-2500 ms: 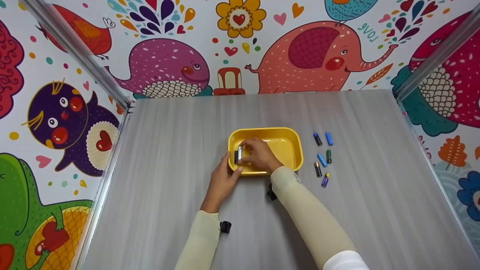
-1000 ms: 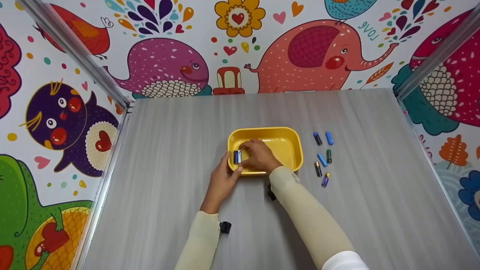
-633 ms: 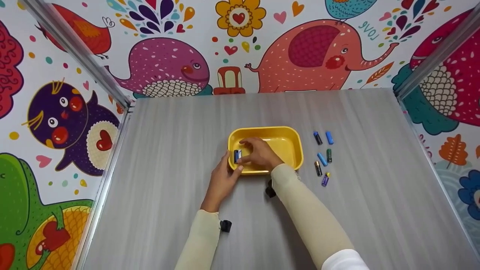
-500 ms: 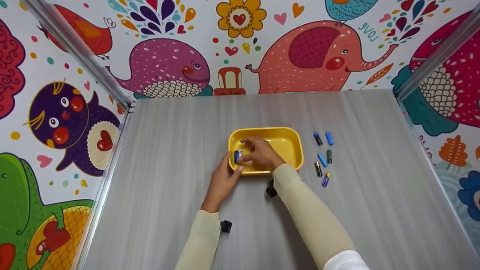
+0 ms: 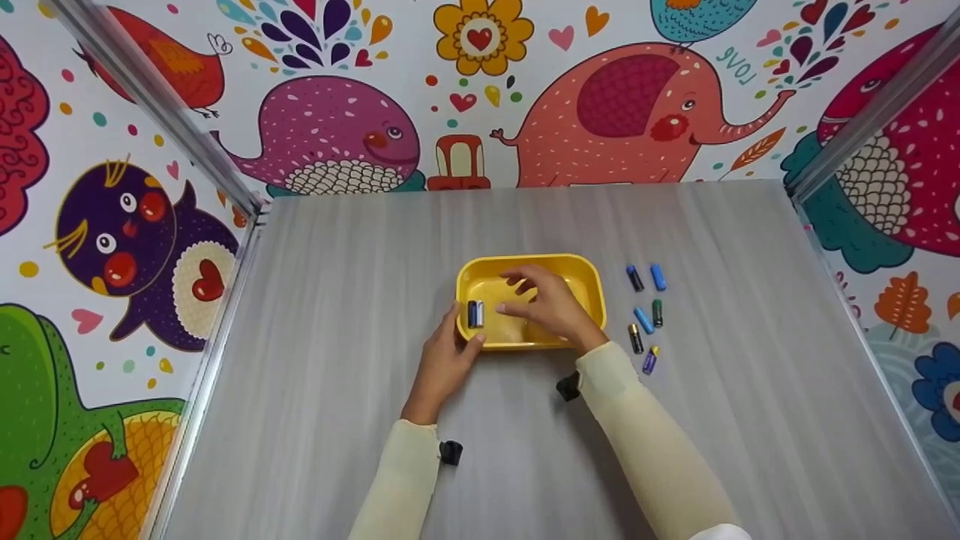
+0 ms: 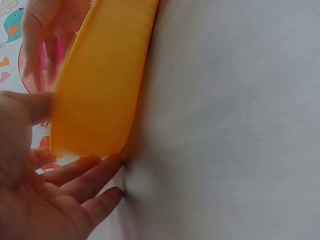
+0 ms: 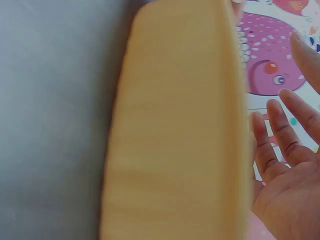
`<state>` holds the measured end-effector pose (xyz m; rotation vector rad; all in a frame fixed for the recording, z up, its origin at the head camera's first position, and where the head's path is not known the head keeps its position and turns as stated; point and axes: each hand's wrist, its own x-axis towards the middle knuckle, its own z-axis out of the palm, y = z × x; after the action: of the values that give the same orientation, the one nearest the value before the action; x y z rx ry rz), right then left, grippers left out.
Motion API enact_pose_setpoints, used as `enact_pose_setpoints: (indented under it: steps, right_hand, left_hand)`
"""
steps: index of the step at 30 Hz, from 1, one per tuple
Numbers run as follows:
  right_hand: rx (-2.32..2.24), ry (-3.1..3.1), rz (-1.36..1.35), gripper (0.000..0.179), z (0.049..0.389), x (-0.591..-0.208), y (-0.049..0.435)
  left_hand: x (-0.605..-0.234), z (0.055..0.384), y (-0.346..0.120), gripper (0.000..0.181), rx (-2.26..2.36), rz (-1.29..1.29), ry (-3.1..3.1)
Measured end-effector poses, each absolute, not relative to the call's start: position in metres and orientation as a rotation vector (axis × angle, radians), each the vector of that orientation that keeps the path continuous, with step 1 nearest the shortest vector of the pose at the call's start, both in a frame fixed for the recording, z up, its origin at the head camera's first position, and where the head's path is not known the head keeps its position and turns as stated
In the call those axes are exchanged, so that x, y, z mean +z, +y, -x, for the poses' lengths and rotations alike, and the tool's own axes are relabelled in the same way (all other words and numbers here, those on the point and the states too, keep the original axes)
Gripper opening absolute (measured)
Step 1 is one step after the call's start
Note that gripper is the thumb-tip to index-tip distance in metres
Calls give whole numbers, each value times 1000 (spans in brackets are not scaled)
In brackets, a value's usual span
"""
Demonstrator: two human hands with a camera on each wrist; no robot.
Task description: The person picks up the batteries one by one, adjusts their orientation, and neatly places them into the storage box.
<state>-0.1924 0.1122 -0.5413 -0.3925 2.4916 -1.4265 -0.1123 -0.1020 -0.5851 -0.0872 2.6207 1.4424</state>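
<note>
A yellow plastic tray stands mid-table, with its outer wall filling much of both wrist views. My left hand holds its near left corner, thumb by the front rim and fingers along the left end. Inside, against the left end, a dark blue battery and a white-silver battery lie side by side. Over the middle of the tray hovers my right hand, fingers spread and nothing in them. The right wrist view shows that right hand above the rim, palm bare.
Right of the tray several loose batteries lie on the grey table, among them a green battery, a black-and-gold battery and a purple battery. Walls printed with cartoon animals enclose the table at the back and sides.
My right hand has let go of the white-silver battery, which now lies beside the dark blue one, and has drawn back to the right. My left hand stays on the tray.
</note>
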Motion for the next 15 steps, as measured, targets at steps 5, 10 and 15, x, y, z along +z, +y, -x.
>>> enact_pose_setpoints:
  steps: [5,10,15]
  right_hand:
    - [-1490,2568,370,55,181,-529,134]
    - [-1595,2610,380,51,167,-520,162]
    - [-1625,2687,386,51,159,-519,193]
  left_hand:
    - [-585,111,-101,77,1448,98,2624]
    - [-586,110,-101,77,1457,92,2618]
    - [-586,110,-102,77,1459,77,2626]
